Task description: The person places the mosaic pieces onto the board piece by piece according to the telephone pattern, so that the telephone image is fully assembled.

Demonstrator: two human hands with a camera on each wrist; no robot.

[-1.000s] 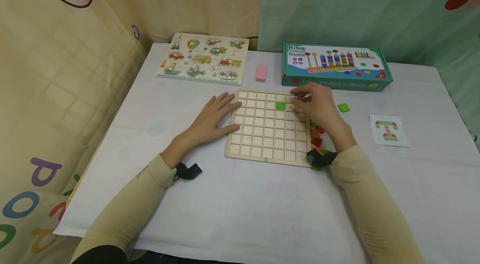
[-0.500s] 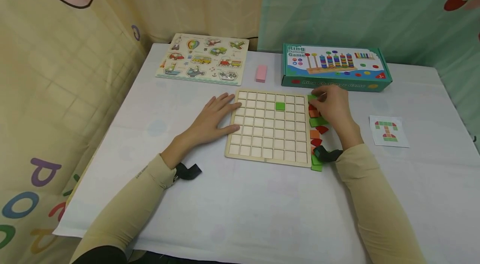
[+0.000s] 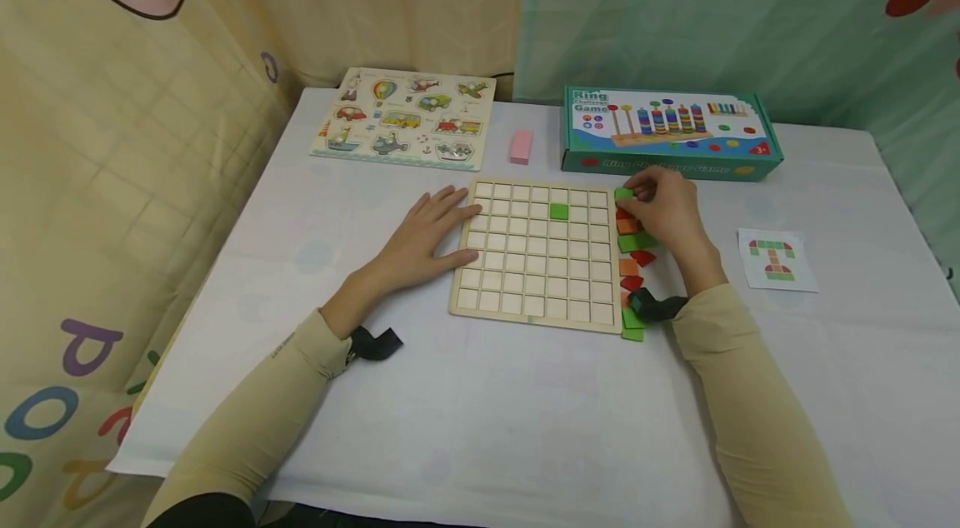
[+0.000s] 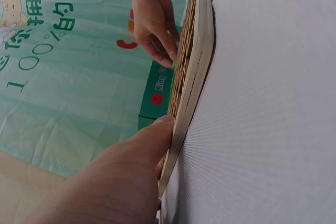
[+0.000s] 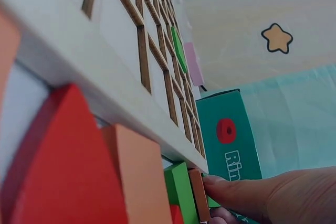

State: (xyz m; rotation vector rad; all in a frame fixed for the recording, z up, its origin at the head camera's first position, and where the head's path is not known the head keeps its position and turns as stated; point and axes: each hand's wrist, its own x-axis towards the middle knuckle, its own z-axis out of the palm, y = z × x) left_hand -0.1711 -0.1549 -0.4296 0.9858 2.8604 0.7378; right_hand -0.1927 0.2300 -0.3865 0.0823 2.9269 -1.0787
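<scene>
A wooden grid board (image 3: 531, 320) lies flat in the middle of the table, with one green square tile (image 3: 558, 211) in a cell of its second row. My left hand (image 3: 431, 241) rests along the board's left edge, fingers spread. At the upper right corner, my right hand (image 3: 666, 207) pinches a green tile (image 3: 623, 193) at the top of the loose pieces. The right wrist view shows the thumb (image 5: 231, 190) against the pieces there, beside an orange block (image 5: 199, 195). Red piece (image 5: 68, 166) and orange pieces stand close to that camera.
Several red, orange and green pieces (image 3: 630, 268) line the board's right side. A pattern card (image 3: 777, 260) lies farther right. Behind the board are a picture puzzle (image 3: 405, 118), a pink block (image 3: 521, 146) and a green Ring Challenge Game box (image 3: 671, 166).
My right hand has moved right, off the board's upper right cells, to the loose pieces at its edge, and has stayed there over the last half second. The left hand has not moved.
</scene>
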